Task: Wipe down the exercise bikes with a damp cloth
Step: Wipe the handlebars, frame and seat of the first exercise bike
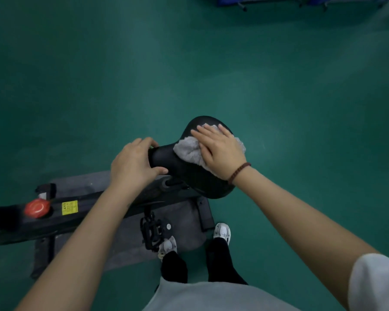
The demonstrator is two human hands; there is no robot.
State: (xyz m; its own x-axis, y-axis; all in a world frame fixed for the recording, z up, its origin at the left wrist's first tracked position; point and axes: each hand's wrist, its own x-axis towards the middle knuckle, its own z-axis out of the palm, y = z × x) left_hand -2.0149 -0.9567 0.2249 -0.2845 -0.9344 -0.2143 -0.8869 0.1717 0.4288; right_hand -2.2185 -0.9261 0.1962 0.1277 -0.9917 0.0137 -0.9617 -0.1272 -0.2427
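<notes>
Exercise bike (112,205) is standing on a dark mat (126,248) over the green floor (189,63), low and left of centre in the head view, with its black saddle (189,176) rising toward the middle. Lying across the wide rear part of that saddle is a grey cloth (189,151), and the right hand (220,151) is pressing flat on top of it, fingers spread and extended rather than curled, a beaded bracelet (238,172) sitting at the wrist. The left hand (133,164) is wrapping around the narrow nose of the saddle, fingers over the top and thumb along the near side, gripping it. Along the frame to the left, a red knob (36,208) is showing beside a yellow label (69,207), and a black pedal (151,232) is hanging below the frame. The person's white shoes (222,232) are standing at the mat's near edge, one on it. Something blue (301,1) is lying at the far top right.
</notes>
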